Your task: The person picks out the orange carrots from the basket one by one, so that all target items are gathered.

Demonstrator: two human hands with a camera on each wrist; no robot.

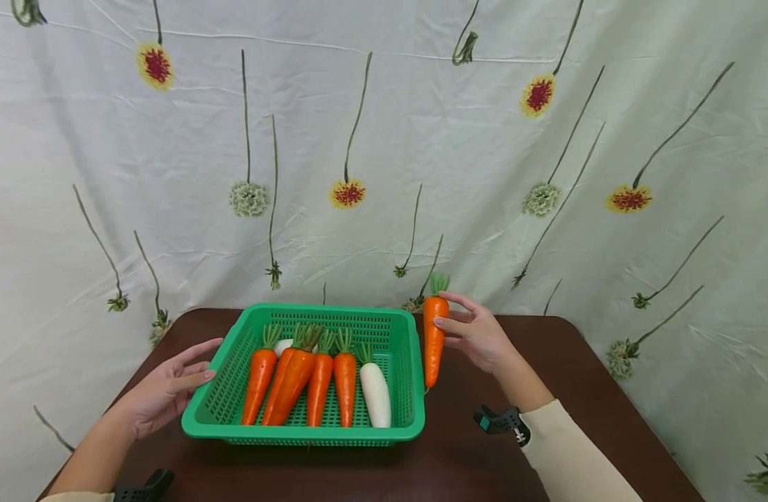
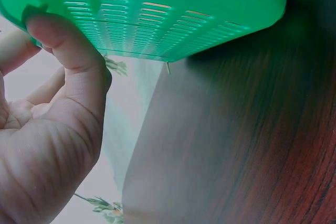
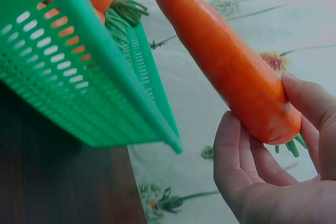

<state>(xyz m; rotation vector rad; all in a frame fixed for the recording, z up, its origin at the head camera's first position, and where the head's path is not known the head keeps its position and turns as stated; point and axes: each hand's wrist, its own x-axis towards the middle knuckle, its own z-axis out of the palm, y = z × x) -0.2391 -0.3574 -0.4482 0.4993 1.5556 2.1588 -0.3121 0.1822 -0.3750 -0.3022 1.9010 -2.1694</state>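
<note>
My right hand (image 1: 478, 337) holds a carrot (image 1: 434, 341) by its thick upper end, thumb on one side and fingers on the other. The carrot hangs upright beside the right rim of the green basket (image 1: 308, 432), its thin tip down and green stalks up. My left hand (image 1: 164, 390) pinches the basket's left rim between thumb (image 2: 65, 40) and fingers. Inside the basket lie several carrots (image 1: 319, 383) side by side and a white radish (image 1: 375, 394) at the right. Behind the carrots shows part of another white piece (image 1: 283, 345), mostly hidden.
The basket stands on a dark brown wooden table (image 1: 471, 446). Behind the table hangs a pale cloth (image 1: 308, 132) printed with flowers. Black bands with cameras are on both wrists, the right wrist band (image 1: 506, 422) showing below the forearm.
</note>
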